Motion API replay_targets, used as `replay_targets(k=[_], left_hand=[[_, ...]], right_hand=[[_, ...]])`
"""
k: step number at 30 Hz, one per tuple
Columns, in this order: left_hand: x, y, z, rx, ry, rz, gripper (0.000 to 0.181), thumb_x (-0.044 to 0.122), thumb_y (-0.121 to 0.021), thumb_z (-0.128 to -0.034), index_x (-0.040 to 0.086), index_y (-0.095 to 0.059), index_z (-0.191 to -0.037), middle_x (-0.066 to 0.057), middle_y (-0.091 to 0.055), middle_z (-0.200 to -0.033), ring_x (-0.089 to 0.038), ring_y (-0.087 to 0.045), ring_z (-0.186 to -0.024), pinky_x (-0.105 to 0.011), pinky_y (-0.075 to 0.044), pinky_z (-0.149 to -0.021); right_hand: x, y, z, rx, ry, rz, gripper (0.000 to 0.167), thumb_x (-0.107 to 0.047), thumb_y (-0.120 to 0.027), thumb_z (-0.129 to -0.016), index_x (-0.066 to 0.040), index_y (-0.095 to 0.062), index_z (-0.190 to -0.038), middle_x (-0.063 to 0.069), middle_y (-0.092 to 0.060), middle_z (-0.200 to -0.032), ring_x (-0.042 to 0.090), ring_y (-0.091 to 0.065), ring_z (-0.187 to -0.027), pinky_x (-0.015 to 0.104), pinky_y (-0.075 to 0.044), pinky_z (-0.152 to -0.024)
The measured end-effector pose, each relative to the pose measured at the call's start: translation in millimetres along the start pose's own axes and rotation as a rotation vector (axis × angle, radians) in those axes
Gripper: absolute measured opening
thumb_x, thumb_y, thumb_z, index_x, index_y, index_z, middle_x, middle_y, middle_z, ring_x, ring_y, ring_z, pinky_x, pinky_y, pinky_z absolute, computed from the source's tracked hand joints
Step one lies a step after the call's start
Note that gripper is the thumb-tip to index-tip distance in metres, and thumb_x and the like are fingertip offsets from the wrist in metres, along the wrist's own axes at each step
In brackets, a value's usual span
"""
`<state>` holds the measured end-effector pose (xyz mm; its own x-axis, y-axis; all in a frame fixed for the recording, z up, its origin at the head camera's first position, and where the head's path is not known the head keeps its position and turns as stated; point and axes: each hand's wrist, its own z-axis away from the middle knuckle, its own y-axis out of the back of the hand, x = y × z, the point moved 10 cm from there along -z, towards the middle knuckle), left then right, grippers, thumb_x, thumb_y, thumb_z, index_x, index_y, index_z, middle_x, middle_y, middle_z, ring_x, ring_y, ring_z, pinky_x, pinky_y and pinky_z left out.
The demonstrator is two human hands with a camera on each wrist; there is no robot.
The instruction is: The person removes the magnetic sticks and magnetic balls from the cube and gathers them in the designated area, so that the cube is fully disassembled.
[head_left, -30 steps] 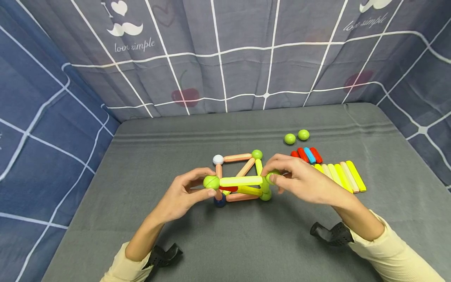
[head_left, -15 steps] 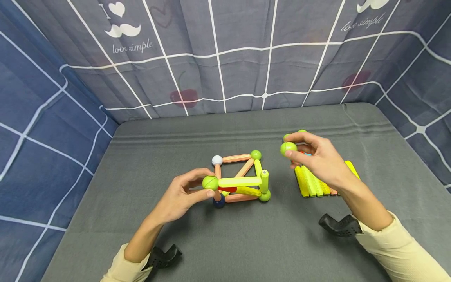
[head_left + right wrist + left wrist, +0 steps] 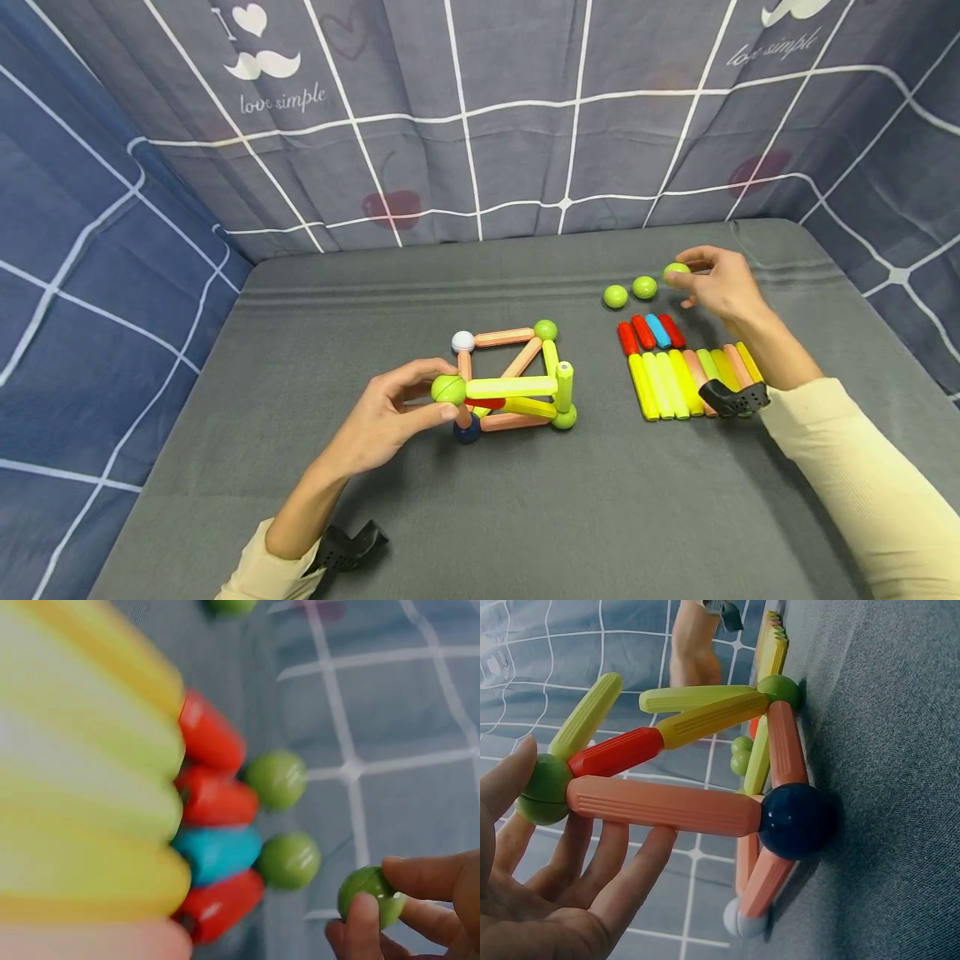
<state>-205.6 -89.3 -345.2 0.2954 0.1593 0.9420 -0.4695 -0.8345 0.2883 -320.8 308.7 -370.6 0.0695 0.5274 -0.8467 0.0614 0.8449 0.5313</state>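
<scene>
My left hand (image 3: pixel 390 417) pinches a green ball (image 3: pixel 448 390) at the raised corner of a frame of magnetic sticks and balls. In the left wrist view, an orange stick (image 3: pixel 664 804) links that ball to a dark blue ball (image 3: pixel 799 821) on the table. A light green stick (image 3: pixel 512 387) juts from the pinched ball, its far end unattached. Another green stick (image 3: pixel 565 385) stands up from a lower corner ball (image 3: pixel 564 417). At the back right, my right hand (image 3: pixel 723 287) holds a loose green ball (image 3: pixel 676 271) between thumb and fingers.
Two green balls (image 3: pixel 644 287) lie left of my right hand. In front are short red and blue sticks (image 3: pixel 658 331), then a row of long yellow, green and orange sticks (image 3: pixel 678 385). A checked curtain (image 3: pixel 517 158) borders the grey table (image 3: pixel 337 300).
My right hand has left the frame's right side, carrying the green ball to the back right beside the other loose balls. My left hand stays in place with its ball.
</scene>
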Motion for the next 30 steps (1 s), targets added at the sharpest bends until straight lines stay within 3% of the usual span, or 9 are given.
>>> replay_targets(k=[7,13,20,23,26,30], left_hand=[[-0.8,-2.7,-2.4,-0.006,0.004,-0.003,0.031,0.006,-0.071,-0.0916,0.010,-0.064,-0.121,-0.004,-0.065,-0.111,-0.030,-0.064,-0.102,-0.038,-0.054,-0.085],[-0.2,-0.3,-1.5,-0.002,-0.009,-0.001,0.031,0.004,-0.070,-0.0911,0.005,-0.064,-0.121,-0.005,-0.065,-0.110,-0.032,-0.064,-0.101,-0.039,-0.054,-0.086],[0.4,0.5,-2.0,0.002,-0.013,-0.003,0.030,0.003,-0.071,-0.0906,0.006,-0.064,-0.120,-0.005,-0.065,-0.110,-0.027,-0.064,-0.101,-0.043,-0.053,-0.088],[1.2,-0.6,-2.5,-0.006,-0.019,0.003,0.030,0.003,-0.070,-0.0908,0.006,-0.064,-0.120,-0.006,-0.065,-0.109,-0.028,-0.064,-0.101,-0.043,-0.053,-0.086],[1.0,-0.5,-2.6,-0.008,-0.020,0.018,0.030,0.002,-0.070,-0.0910,0.006,-0.064,-0.120,-0.007,-0.065,-0.110,-0.029,-0.065,-0.099,-0.040,-0.054,-0.085],[-0.2,0.6,-2.0,-0.003,-0.016,0.026,0.030,0.001,-0.069,-0.0910,0.007,-0.064,-0.120,-0.006,-0.065,-0.111,-0.029,-0.065,-0.099,-0.038,-0.055,-0.083]], right_hand=[[34,-3,-26.7,-0.075,-0.090,0.104,0.047,-0.007,-0.061,-0.097,0.016,-0.044,-0.134,0.032,-0.045,-0.124,0.036,-0.056,-0.092,0.029,-0.057,-0.061],[42,-10,-37.3,-0.097,-0.127,0.139,0.048,-0.008,-0.061,-0.096,0.015,-0.045,-0.135,0.034,-0.045,-0.129,0.041,-0.055,-0.101,0.026,-0.055,-0.060],[39,-10,-35.7,-0.111,-0.129,0.135,0.050,-0.013,-0.058,-0.099,0.014,-0.042,-0.137,0.036,-0.044,-0.133,0.045,-0.051,-0.108,0.025,-0.055,-0.060],[32,-6,-30.7,-0.094,-0.105,0.168,0.052,-0.018,-0.055,-0.101,0.013,-0.041,-0.139,0.036,-0.043,-0.134,0.045,-0.054,-0.104,0.031,-0.057,-0.061],[20,-1,-22.7,-0.052,-0.060,0.227,0.052,-0.023,-0.054,-0.101,0.010,-0.043,-0.139,0.036,-0.043,-0.135,0.042,-0.063,-0.089,0.037,-0.057,-0.061],[-6,-4,-4.6,-0.016,0.012,0.253,0.049,-0.024,-0.055,-0.101,0.005,-0.046,-0.139,0.032,-0.046,-0.137,0.033,-0.066,-0.073,0.035,-0.054,-0.058]])
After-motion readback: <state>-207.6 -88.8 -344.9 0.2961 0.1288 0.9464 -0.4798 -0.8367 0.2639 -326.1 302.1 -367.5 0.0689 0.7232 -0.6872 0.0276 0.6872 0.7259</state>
